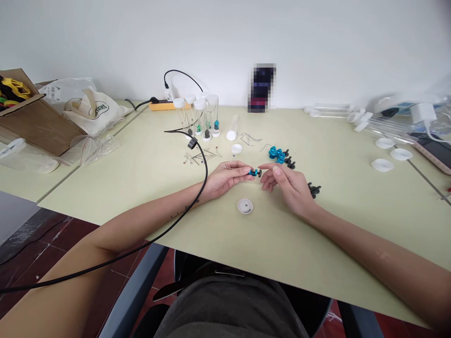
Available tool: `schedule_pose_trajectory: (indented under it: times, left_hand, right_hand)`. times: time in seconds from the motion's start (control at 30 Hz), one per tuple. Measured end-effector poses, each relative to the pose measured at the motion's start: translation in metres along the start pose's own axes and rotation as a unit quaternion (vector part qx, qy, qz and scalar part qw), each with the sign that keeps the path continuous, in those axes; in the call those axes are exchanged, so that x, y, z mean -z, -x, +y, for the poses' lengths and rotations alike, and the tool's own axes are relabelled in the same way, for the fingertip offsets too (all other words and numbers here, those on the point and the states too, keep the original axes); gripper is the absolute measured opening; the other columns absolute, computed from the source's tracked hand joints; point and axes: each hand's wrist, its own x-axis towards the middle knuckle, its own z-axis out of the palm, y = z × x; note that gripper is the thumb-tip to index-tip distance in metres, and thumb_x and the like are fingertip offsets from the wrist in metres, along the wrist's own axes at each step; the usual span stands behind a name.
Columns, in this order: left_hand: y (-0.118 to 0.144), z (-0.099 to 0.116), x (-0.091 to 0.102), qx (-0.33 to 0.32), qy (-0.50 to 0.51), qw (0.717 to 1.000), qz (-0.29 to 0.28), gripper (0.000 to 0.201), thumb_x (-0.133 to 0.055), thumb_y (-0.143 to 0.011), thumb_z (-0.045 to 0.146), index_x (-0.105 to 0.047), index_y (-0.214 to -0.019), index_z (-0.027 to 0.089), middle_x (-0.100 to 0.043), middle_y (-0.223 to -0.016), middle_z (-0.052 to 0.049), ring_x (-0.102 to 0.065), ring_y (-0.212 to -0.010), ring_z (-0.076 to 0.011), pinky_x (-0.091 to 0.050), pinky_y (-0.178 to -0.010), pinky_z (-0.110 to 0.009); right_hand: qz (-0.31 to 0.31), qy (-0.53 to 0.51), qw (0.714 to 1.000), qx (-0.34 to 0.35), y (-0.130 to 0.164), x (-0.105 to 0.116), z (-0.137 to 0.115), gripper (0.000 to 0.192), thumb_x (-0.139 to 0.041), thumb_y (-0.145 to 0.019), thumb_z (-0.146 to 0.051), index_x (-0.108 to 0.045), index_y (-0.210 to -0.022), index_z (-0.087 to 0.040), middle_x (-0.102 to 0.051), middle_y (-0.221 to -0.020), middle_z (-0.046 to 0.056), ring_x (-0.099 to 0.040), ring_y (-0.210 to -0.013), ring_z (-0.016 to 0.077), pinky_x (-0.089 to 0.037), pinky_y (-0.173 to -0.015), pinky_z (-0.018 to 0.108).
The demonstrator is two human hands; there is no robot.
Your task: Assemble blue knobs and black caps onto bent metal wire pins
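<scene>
My left hand (229,178) is closed on a small blue metal fitting (252,172) with a dark round knob (260,173) on its right end. Thin metal pins (227,165) show by the back of that hand; whether it holds them I cannot tell. Just right of the knob, my right hand (287,185) has its index finger stretched towards it and the other fingers loosely bent, with nothing seen between them. Below both hands lies a white round cap (245,206) with tiny dark pieces inside. More blue fittings (276,154) and black thumb screws (290,163) lie beyond my right hand.
Several capped clear tubes (199,115) stand at the back, near an empty tube (233,127) and hex keys (248,139). A black cable (176,220) crosses over my left forearm. A cardboard box (42,122) stands left; white caps (382,165) lie right. A phone (261,88) leans on the wall.
</scene>
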Motion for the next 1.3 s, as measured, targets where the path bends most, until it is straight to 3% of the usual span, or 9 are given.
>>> schedule_pose_trajectory:
  times: [1.3]
  left_hand:
    - [-0.0013,-0.0019,0.0026,-0.006,-0.003,1.0,-0.01,0.016,-0.077,-0.074,0.019,-0.073,-0.088,0.011,-0.072,-0.09,-0.005,-0.069,-0.083,-0.0123,-0.048,-0.097,-0.029]
  right_hand:
    - [0.001,-0.001,1.0,-0.002,-0.0003,-0.0002,0.0006,0.044,-0.038,-0.098,-0.052,-0.066,-0.109,-0.02,-0.065,-0.083,0.005,-0.063,-0.069,0.0154,-0.052,-0.064,0.029]
